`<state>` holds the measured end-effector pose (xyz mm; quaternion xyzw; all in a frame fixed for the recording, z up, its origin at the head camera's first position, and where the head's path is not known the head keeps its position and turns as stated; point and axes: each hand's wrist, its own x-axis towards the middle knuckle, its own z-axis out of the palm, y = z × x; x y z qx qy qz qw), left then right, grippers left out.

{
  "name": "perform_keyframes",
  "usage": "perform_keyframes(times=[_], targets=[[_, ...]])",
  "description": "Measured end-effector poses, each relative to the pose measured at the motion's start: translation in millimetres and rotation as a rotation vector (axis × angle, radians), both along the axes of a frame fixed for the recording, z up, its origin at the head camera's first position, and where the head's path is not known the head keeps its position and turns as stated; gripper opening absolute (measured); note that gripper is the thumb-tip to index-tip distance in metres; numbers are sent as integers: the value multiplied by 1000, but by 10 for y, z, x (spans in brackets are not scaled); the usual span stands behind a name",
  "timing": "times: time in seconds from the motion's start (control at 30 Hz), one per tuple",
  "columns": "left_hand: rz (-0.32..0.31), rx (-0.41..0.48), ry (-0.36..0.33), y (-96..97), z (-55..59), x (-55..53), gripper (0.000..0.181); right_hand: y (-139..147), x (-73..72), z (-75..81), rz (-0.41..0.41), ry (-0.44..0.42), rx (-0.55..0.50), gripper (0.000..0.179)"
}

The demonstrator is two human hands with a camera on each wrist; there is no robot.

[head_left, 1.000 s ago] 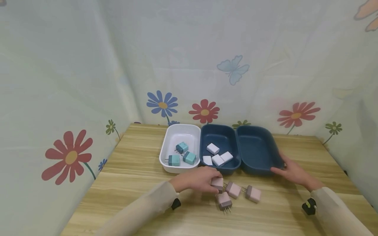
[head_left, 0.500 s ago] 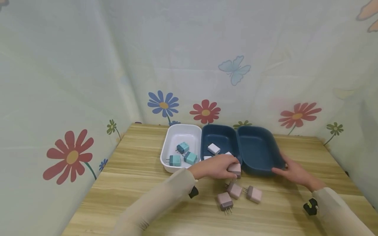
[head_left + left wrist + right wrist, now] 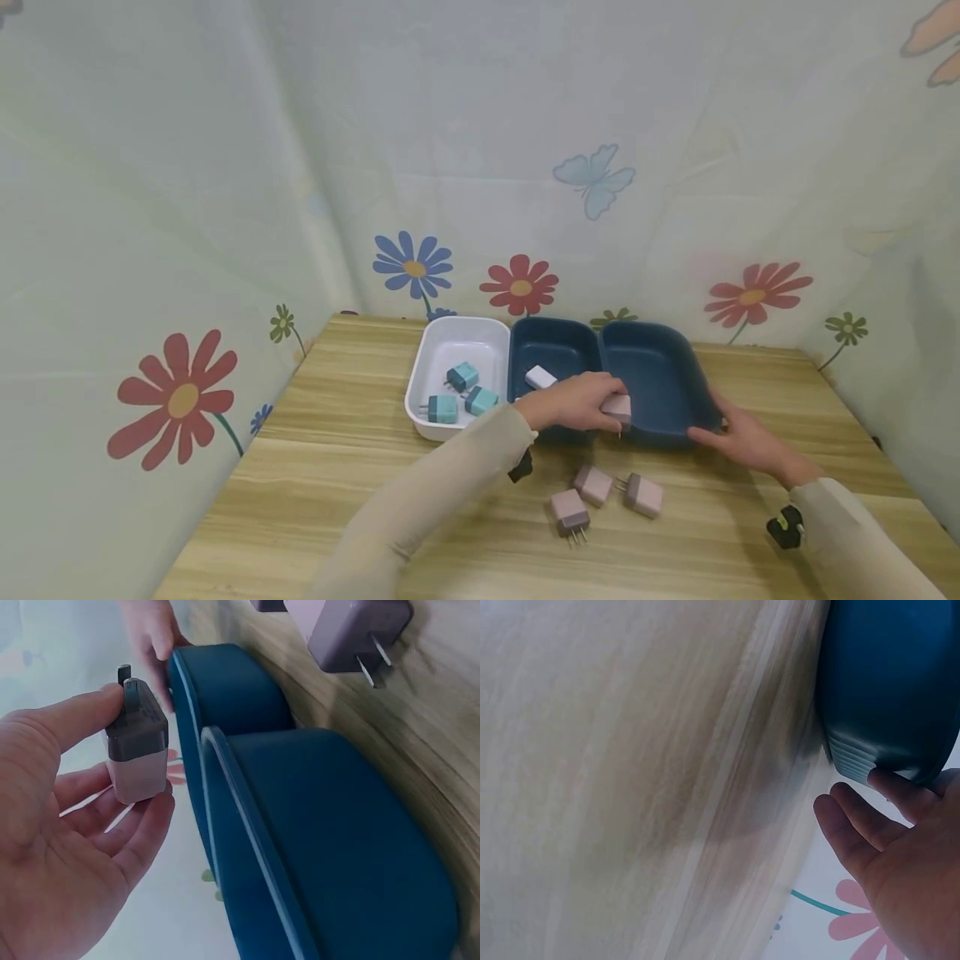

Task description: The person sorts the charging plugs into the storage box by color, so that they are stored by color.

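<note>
Within left hand (image 3: 67, 862), pink charger (image 3: 139, 774), dark pronged end (image 3: 139, 739)

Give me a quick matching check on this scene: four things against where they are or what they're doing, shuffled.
1. Left hand
2. Right hand
3. Teal plugs
4. Three pink plugs

A. In the white tray
B. At the side of the rightmost blue tray
C. On the wood-grain table
D. Pinching a fourth pink plug

Pairs: 1-D, 2-B, 3-A, 4-C
</note>
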<state>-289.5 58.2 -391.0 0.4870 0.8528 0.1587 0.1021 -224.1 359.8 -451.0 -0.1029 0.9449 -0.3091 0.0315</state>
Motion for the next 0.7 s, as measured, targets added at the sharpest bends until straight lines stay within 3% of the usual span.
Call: perform_keyframes(times=[0.33,0.7], targets=[[19,-1,6,161,-159,-210,44,0,6,-7,-6,-4,4,95],[116,68,-36,251,-248,-313,50,20,-22,-52,-7,-4,-11,96]])
